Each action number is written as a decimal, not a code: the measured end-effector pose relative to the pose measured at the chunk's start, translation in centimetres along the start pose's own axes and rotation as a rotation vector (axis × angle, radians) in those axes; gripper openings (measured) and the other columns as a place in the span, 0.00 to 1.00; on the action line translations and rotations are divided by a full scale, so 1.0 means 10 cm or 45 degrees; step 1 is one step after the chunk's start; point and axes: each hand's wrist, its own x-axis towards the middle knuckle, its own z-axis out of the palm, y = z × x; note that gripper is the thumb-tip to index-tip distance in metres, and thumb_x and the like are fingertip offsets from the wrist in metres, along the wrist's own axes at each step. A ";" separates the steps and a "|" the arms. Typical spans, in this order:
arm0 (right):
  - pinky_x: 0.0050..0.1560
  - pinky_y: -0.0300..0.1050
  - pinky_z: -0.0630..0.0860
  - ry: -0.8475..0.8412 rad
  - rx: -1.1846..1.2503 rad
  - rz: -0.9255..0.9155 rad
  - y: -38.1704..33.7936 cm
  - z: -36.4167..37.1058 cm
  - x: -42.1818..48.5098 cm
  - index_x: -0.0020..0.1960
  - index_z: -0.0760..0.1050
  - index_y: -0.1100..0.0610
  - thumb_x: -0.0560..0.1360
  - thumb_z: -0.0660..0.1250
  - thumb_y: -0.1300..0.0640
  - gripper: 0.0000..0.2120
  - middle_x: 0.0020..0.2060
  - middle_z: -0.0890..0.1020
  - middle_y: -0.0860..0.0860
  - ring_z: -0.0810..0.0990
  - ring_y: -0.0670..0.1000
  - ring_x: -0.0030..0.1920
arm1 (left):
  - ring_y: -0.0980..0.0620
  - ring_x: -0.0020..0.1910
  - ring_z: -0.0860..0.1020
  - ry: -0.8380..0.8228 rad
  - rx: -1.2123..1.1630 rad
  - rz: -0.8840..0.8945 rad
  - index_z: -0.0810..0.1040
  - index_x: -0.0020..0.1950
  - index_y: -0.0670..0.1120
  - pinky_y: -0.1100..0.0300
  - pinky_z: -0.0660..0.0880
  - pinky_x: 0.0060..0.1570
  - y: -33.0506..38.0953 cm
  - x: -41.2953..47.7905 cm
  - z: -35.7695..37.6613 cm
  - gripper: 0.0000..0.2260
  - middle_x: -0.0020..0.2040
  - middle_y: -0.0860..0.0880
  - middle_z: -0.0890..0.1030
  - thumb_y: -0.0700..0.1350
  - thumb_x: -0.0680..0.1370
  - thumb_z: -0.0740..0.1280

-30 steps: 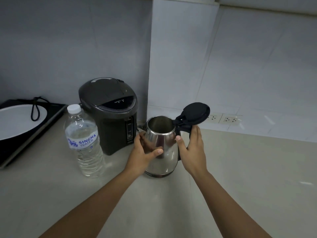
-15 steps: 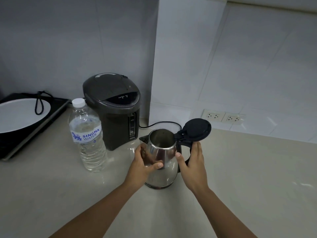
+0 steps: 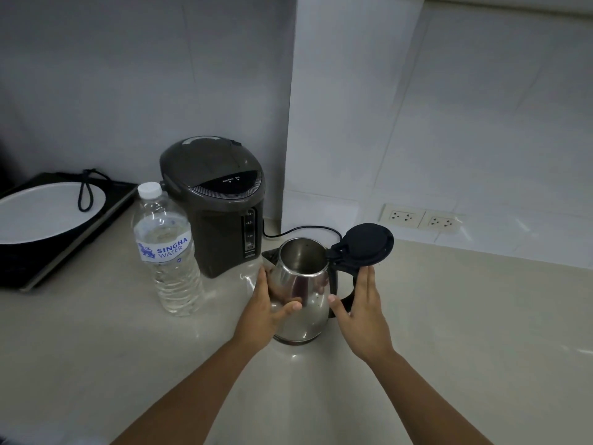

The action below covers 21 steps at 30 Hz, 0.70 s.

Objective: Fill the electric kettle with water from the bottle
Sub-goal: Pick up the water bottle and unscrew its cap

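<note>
A steel electric kettle [image 3: 305,284] stands upright on the counter, its black lid [image 3: 365,244] flipped open to the right and its inside dark. My left hand [image 3: 264,311] wraps the kettle's left side, thumb across the front. My right hand [image 3: 361,319] is beside the black handle with fingers straight and apart, just off the kettle. A clear water bottle [image 3: 167,252] with a white cap and a blue-lettered label stands capped to the left of the kettle.
A dark grey hot-water dispenser [image 3: 215,200] stands behind the bottle against the wall, its cord running right. At far left lies a black cooktop [image 3: 57,252] with a white plate. Two wall sockets [image 3: 420,218] sit low on the tiled wall.
The kettle now sits lower and nearer to me on the counter. My right hand has let go of the handle and opened beside it; my left hand stays on the body.
</note>
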 end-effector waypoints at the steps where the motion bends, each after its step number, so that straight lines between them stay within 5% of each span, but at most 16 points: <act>1: 0.73 0.50 0.60 -0.019 -0.008 0.013 0.00 -0.01 0.00 0.79 0.35 0.48 0.78 0.60 0.38 0.43 0.80 0.40 0.46 0.46 0.49 0.79 | 0.52 0.76 0.68 -0.018 0.021 -0.027 0.40 0.82 0.56 0.50 0.66 0.74 0.00 0.00 -0.01 0.63 0.78 0.52 0.67 0.76 0.59 0.72; 8: 0.75 0.51 0.57 -0.007 -0.094 0.027 -0.04 -0.11 -0.04 0.80 0.43 0.53 0.79 0.60 0.41 0.40 0.80 0.49 0.51 0.52 0.54 0.77 | 0.50 0.76 0.66 0.015 0.186 -0.057 0.41 0.82 0.51 0.55 0.63 0.72 0.10 -0.12 0.01 0.46 0.76 0.53 0.69 0.60 0.77 0.69; 13: 0.70 0.48 0.65 0.097 -0.124 -0.041 -0.17 -0.17 -0.18 0.77 0.61 0.54 0.79 0.62 0.46 0.29 0.76 0.62 0.49 0.63 0.53 0.71 | 0.49 0.74 0.71 0.070 0.399 0.007 0.57 0.80 0.55 0.50 0.69 0.71 0.02 -0.13 -0.09 0.33 0.74 0.53 0.72 0.60 0.79 0.65; 16: 0.61 0.44 0.71 0.124 -0.050 -0.166 -0.37 -0.15 -0.29 0.67 0.73 0.53 0.78 0.64 0.52 0.18 0.65 0.75 0.47 0.71 0.51 0.63 | 0.45 0.74 0.71 0.288 0.482 0.013 0.60 0.81 0.49 0.53 0.68 0.72 0.01 -0.23 -0.18 0.28 0.76 0.46 0.71 0.51 0.82 0.63; 21: 0.55 0.36 0.67 0.101 0.066 -0.372 -0.91 -0.06 -0.29 0.62 0.77 0.51 0.78 0.64 0.54 0.13 0.57 0.77 0.44 0.72 0.46 0.59 | 0.47 0.69 0.74 0.660 0.378 0.096 0.69 0.75 0.45 0.52 0.71 0.68 -0.04 -0.42 -0.56 0.23 0.70 0.45 0.76 0.43 0.81 0.67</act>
